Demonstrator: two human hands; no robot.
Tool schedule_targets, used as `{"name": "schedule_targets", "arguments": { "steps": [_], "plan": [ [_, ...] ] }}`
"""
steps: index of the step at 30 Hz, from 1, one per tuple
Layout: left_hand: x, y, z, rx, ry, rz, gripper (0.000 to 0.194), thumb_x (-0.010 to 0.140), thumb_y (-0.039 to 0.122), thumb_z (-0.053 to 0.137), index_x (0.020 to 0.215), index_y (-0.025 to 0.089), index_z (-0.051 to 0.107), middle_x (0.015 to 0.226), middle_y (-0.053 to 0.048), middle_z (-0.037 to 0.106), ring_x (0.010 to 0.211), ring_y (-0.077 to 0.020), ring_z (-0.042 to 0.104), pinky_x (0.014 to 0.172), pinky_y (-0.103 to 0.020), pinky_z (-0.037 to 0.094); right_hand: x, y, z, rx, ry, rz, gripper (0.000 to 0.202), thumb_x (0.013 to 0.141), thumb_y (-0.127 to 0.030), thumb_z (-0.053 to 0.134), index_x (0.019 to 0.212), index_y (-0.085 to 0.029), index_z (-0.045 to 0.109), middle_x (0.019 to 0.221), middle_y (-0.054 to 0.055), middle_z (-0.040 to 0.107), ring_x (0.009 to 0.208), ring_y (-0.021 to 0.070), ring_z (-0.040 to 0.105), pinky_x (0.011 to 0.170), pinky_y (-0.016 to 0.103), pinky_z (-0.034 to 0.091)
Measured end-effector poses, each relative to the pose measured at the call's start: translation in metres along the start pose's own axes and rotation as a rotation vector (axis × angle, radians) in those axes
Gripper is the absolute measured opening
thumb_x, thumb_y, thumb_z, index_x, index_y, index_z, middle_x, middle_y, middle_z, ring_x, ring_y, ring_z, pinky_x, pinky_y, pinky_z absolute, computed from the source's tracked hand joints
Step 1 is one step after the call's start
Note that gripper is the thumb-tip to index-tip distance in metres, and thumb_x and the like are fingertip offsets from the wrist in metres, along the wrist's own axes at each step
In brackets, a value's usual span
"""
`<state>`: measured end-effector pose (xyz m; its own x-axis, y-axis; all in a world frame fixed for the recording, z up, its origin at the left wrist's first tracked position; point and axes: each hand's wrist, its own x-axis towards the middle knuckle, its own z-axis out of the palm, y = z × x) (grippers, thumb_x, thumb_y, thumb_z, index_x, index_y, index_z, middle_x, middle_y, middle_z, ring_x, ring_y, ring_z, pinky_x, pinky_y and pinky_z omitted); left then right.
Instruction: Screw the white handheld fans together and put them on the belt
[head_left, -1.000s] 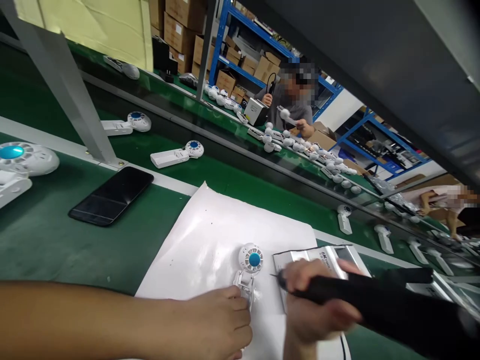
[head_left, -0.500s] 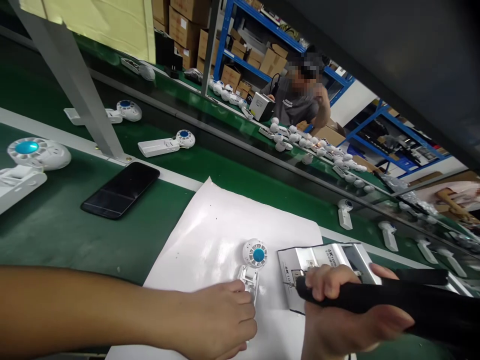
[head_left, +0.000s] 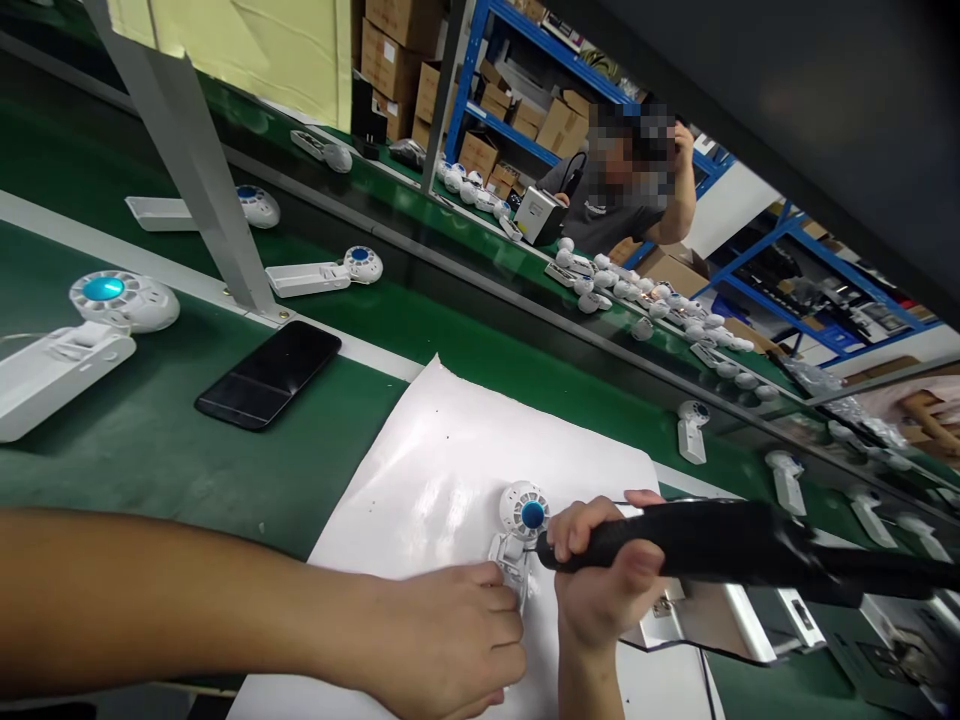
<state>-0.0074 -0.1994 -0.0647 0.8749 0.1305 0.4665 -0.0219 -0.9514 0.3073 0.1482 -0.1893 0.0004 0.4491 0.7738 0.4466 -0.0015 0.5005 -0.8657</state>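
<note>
A white handheld fan (head_left: 514, 508) with a round, slotted head and a blue centre lies on the white sheet. My left hand (head_left: 457, 630) is closed around its handle, most of which the fingers hide. My right hand (head_left: 600, 570) grips a black electric screwdriver (head_left: 697, 540), held almost level. The screwdriver's tip points left at the hinge between the fan's head and handle; whether it touches a screw there is too small to tell. Behind and below the right hand stands a silver screw feeder box (head_left: 712, 615), partly covered by the hand and tool.
The white sheet (head_left: 420, 470) covers part of the green bench. To the left lie a black phone (head_left: 270, 375) and another fan (head_left: 67, 370). More fans (head_left: 322, 275) rest on the green conveyor belt (head_left: 450, 340). A metal post (head_left: 187, 160) rises at left. A co-worker (head_left: 622, 180) sits opposite.
My right hand has carried the screwdriver left, from the screw feeder to the fan's hinge. The left hand keeps its hold on the fan. The view has shifted slightly.
</note>
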Motion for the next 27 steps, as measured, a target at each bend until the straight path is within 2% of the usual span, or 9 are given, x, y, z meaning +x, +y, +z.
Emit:
{"name": "schedule_targets", "arguments": {
  "steps": [7, 11, 15, 17, 19, 21, 23, 25, 27],
  "plan": [
    [0.004, 0.002, -0.003, 0.018, -0.013, 0.001, 0.017, 0.099, 0.033, 0.064, 0.093, 0.017, 0.062, 0.084, -0.003, 0.064, 0.077, -0.0209, 0.054, 0.081, -0.039, 0.044, -0.001, 0.009, -0.004, 0.037, -0.011, 0.051, 0.038, 0.098, -0.059, 0.062, 0.114, -0.028, 0.047, 0.058, -0.011, 0.048, 0.041, 0.0097, 0.039, 0.043, 0.024, 0.041],
    [0.002, 0.000, -0.005, 0.055, 0.000, 0.004, 0.019, 0.099, 0.034, 0.065, 0.091, 0.018, 0.062, 0.082, -0.003, 0.062, 0.078, -0.0219, 0.053, 0.083, -0.040, 0.044, -0.005, 0.013, -0.002, 0.052, 0.007, 0.033, 0.034, 0.100, -0.057, 0.059, 0.114, -0.028, 0.047, 0.059, -0.011, 0.048, 0.041, 0.0094, 0.039, 0.044, 0.023, 0.042],
    [0.001, 0.002, 0.000, 0.118, -0.005, 0.000, 0.024, 0.097, 0.041, 0.068, 0.092, 0.018, 0.063, 0.085, -0.005, 0.065, 0.079, -0.0230, 0.052, 0.084, -0.041, 0.046, -0.008, 0.015, 0.001, 0.072, -0.008, -0.005, 0.032, 0.099, -0.052, 0.063, 0.113, -0.026, 0.048, 0.060, -0.010, 0.050, 0.041, 0.0100, 0.041, 0.044, 0.023, 0.042],
    [0.002, 0.003, 0.005, 0.131, -0.013, -0.028, 0.028, 0.097, 0.045, 0.069, 0.093, 0.018, 0.064, 0.086, -0.005, 0.066, 0.080, -0.0230, 0.053, 0.085, -0.041, 0.047, -0.008, 0.010, 0.001, 0.083, -0.006, -0.051, 0.038, 0.097, -0.057, 0.066, 0.114, -0.026, 0.050, 0.060, -0.009, 0.052, 0.041, 0.0113, 0.042, 0.042, 0.024, 0.041],
    [0.006, -0.003, 0.007, 0.145, -0.039, -0.110, 0.030, 0.095, 0.047, 0.069, 0.090, 0.018, 0.065, 0.084, -0.004, 0.066, 0.081, -0.0228, 0.055, 0.083, -0.040, 0.048, -0.007, -0.001, -0.001, 0.100, 0.039, -0.142, 0.050, 0.094, -0.070, 0.067, 0.118, -0.029, 0.050, 0.060, -0.009, 0.054, 0.043, 0.0134, 0.044, 0.043, 0.027, 0.044],
    [0.012, -0.022, 0.001, 0.194, -0.065, -0.254, 0.027, 0.091, 0.043, 0.072, 0.086, 0.018, 0.066, 0.085, -0.006, 0.066, 0.084, -0.0241, 0.058, 0.082, -0.039, 0.049, -0.006, -0.017, -0.007, 0.102, 0.153, -0.262, 0.058, 0.094, -0.081, 0.058, 0.124, -0.032, 0.050, 0.061, -0.010, 0.055, 0.045, 0.0148, 0.045, 0.046, 0.030, 0.046],
    [0.021, -0.056, -0.016, 0.282, -0.067, -0.418, 0.019, 0.091, 0.033, 0.071, 0.087, 0.016, 0.068, 0.094, -0.011, 0.068, 0.098, -0.0291, 0.061, 0.092, -0.043, 0.050, -0.005, -0.032, -0.016, 0.098, 0.270, -0.345, 0.057, 0.098, -0.082, 0.045, 0.127, -0.033, 0.052, 0.061, -0.009, 0.053, 0.044, 0.0147, 0.040, 0.046, 0.032, 0.045],
    [0.027, -0.100, -0.044, 0.379, -0.048, -0.553, 0.014, 0.098, 0.024, 0.065, 0.095, 0.012, 0.071, 0.109, -0.017, 0.069, 0.118, -0.0353, 0.059, 0.109, -0.054, 0.045, -0.007, -0.042, -0.025, 0.130, 0.358, -0.367, 0.057, 0.101, -0.080, 0.037, 0.124, -0.031, 0.055, 0.058, -0.009, 0.047, 0.040, 0.0135, 0.032, 0.042, 0.032, 0.040],
    [0.030, -0.144, -0.078, 0.454, -0.036, -0.683, 0.018, 0.103, 0.028, 0.066, 0.111, 0.012, 0.070, 0.121, -0.015, 0.068, 0.122, -0.0321, 0.061, 0.110, -0.056, 0.047, -0.009, -0.045, -0.033, 0.205, 0.406, -0.328, 0.057, 0.100, -0.081, 0.035, 0.120, -0.032, 0.056, 0.056, -0.009, 0.042, 0.038, 0.0132, 0.026, 0.038, 0.032, 0.035]
  ]
}}
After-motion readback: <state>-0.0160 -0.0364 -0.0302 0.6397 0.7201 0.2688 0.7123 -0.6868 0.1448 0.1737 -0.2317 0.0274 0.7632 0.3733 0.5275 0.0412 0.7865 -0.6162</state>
